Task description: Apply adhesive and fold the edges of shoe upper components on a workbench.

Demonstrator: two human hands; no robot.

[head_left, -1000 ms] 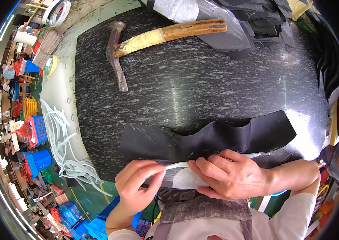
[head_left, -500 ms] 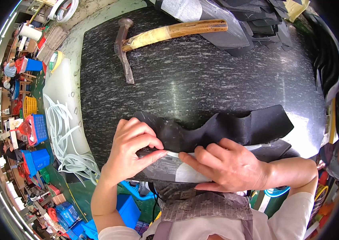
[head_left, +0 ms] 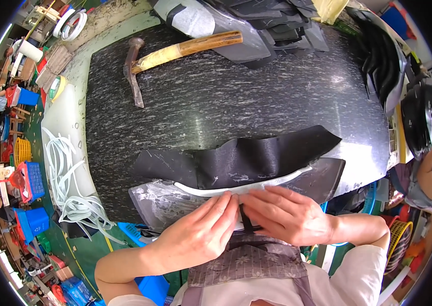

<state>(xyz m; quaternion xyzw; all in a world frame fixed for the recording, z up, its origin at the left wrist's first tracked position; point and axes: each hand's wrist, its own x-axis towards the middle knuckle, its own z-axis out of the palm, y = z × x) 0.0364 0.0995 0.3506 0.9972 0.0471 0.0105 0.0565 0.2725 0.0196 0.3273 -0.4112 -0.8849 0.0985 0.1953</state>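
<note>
A wavy black sheet piece (head_left: pixel 241 160) stands partly raised near the tabletop's front edge. Along its near side runs a curved white strip (head_left: pixel 195 192), lying on a flat dark grey piece (head_left: pixel 150 201) with whitish smears. My left hand (head_left: pixel 200 234) has its fingers pressed together, tips on the middle of the strip. Close beside it, my right hand (head_left: pixel 292 217) bends its fingers over the strip and the grey piece's near edge. The two hands almost touch at their fingertips. Both thumbs are mostly hidden. A narrow dark band shows between the hands.
A hammer (head_left: pixel 133 66) with a taped wooden handle lies at the far left of the dark tabletop (head_left: pixel 185 97). Stacked dark pieces (head_left: pixel 282 30) sit at the back. White cords (head_left: pixel 63 178) hang at the left edge. Curved black pieces (head_left: pixel 384 66) are at the right.
My left hand has let go of the strip's left end and moved right and nearer, beside my right hand. The black sheet now leans away, baring the strip. The view has shifted.
</note>
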